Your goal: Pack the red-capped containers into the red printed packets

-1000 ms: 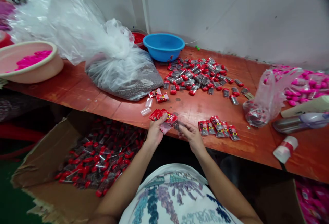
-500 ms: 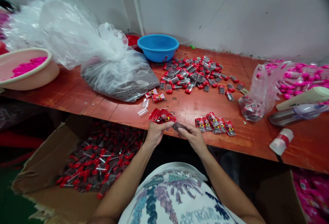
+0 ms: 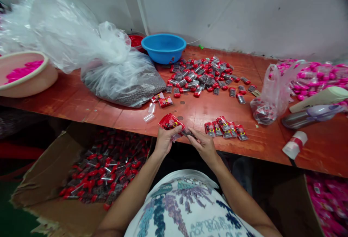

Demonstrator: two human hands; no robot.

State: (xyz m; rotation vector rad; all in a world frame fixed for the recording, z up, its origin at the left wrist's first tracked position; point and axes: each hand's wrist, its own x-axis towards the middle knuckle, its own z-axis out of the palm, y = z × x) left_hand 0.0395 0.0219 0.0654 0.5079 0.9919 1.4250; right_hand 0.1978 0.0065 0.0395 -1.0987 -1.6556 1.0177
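Holds a fan of red printed packets [image 3: 170, 120] in the left hand [image 3: 164, 141], with thumb pressed on top and fingers curled beneath, at the near edge of the red-brown table [image 3: 263, 142]. Pinches a small dark piece [image 3: 187, 132], too blurred to identify, between thumb and fingers of the right hand [image 3: 202, 144], close against the fan's right end; cannot tell whether joined to it or separate. Risks shedding outer packets on any slackening of the left thumb, given a grip at the near end only. Could lose the dark piece into the shadowed gap below, because of working so near the edge. Might drop a packet leftward into the open cardboard carton [image 3: 40, 202], among red-capped containers [image 3: 102, 173] of much the same colour. Could crease the fan by pushing too hard from the right. Might scatter the overlapping cluster of red packets [image 3: 227, 130], lying just right of the right hand, with a careless wrist swing, or brush the loose clear plastic sleeves [image 3: 149, 117] off the edge with the left.
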